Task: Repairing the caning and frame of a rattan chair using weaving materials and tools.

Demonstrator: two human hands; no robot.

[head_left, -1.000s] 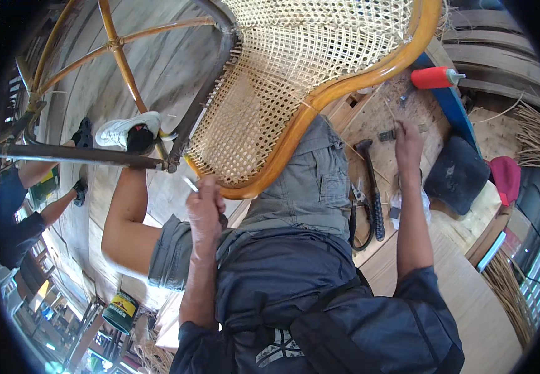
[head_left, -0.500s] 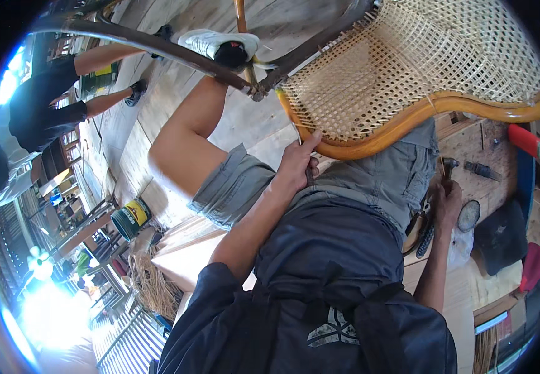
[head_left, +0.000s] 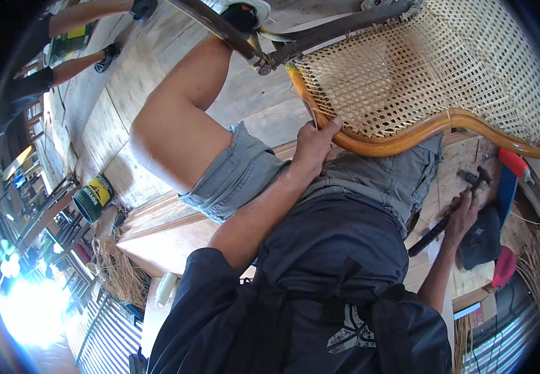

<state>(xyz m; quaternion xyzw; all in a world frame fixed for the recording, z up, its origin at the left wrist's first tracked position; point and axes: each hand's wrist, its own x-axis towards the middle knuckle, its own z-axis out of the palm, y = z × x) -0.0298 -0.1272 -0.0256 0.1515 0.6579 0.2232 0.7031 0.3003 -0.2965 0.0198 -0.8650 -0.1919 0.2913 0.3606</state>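
Observation:
A chair part with an open cane-woven panel (head_left: 401,81) and a curved, glossy wooden frame (head_left: 382,147) lies across my lap. My left hand (head_left: 315,149) is closed at the frame's near left corner, its thumb pressed on the wood. Beside that hand a thin, pale strip runs along the frame's edge; its kind is unclear. My right hand (head_left: 463,215) grips a hammer (head_left: 435,237) by its dark handle, to the right of my thigh. The hammer's dark head points up and away from me, apart from the chair.
A red-capped tube or bottle (head_left: 515,164) and a dark pad (head_left: 480,239) lie at the right. Dark metal chair legs (head_left: 344,40) stick out beyond the panel. At left stand a green bucket (head_left: 93,198) and a bundle of fibre strands (head_left: 115,268). Another person's legs (head_left: 76,70) show at far left.
My right hand has lifted the hammer off the work surface and moved it slightly right and outward. My left hand stays at the frame corner. The view has shifted a little.

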